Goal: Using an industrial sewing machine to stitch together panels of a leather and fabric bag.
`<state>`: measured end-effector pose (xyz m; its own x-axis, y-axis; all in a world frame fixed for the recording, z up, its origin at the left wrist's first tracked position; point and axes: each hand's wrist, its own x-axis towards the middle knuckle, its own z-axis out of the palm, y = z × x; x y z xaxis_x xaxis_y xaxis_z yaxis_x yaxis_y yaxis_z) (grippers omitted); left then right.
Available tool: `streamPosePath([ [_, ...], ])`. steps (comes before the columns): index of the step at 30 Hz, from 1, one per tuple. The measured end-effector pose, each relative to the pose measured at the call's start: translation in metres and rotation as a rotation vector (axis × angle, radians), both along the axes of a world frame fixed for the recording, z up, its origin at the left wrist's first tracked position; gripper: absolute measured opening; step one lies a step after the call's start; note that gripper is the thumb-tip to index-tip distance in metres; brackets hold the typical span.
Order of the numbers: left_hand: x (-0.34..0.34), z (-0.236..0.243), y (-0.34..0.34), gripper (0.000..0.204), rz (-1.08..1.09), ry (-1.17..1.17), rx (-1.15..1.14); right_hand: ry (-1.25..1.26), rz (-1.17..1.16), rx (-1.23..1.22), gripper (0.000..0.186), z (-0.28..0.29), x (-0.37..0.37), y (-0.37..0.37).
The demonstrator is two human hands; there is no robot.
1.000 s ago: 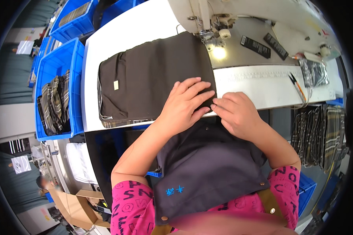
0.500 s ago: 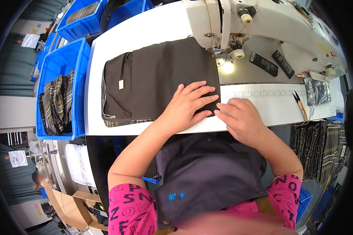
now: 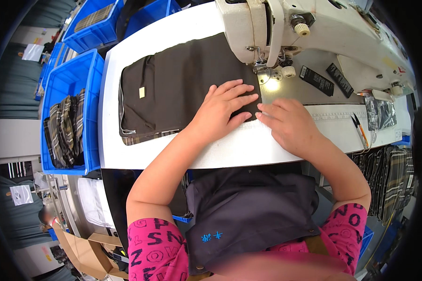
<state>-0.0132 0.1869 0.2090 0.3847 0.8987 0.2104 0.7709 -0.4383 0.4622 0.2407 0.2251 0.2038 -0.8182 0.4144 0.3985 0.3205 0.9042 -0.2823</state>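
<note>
A dark brown cloth panel (image 3: 183, 70) lies on the white table with its right edge beneath the presser foot (image 3: 263, 69) of a sewing machine. Plaid fabric (image 3: 143, 139) peeks out under its near edge, and a small pale yellow tag (image 3: 142, 92) sits on its left part. My left hand (image 3: 225, 108) rests flat on the cloth's near right corner, fingers spread. At that same corner my right hand (image 3: 288, 124) has its fingers curled, the tips pinching the cloth's edge. What lies under the right fingertips is partly hidden.
Black labels (image 3: 316, 80) lie on the machine bed. Thread snips (image 3: 360, 130) and a clear plastic bag (image 3: 380, 112) are at the right. A blue bin (image 3: 94, 112) with folded plaid pieces stands left; more plaid cloth (image 3: 384, 182) hangs at the right.
The dark cloth has slid away from me along the presser foot. Both my hands have travelled forward with it, keeping much the same pose. The view has shifted slightly.
</note>
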Motion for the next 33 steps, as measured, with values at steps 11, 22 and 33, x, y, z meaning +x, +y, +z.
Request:
streamPosePath([
  [11, -0.01, -0.004, 0.038, 0.044, 0.02, -0.015, 0.012, -0.034, -0.021, 0.134, 0.039, -0.002, -0.011, 0.037],
  [22, -0.016, -0.01, 0.061, 0.032, 0.102, -0.019, 0.064, -0.109, -0.179, 0.231, 0.039, -0.008, -0.027, 0.047],
  [33, -0.027, -0.007, 0.052, 0.034, -0.155, -0.116, 0.128, -0.028, -0.149, 0.165, 0.043, -0.017, -0.029, 0.046],
])
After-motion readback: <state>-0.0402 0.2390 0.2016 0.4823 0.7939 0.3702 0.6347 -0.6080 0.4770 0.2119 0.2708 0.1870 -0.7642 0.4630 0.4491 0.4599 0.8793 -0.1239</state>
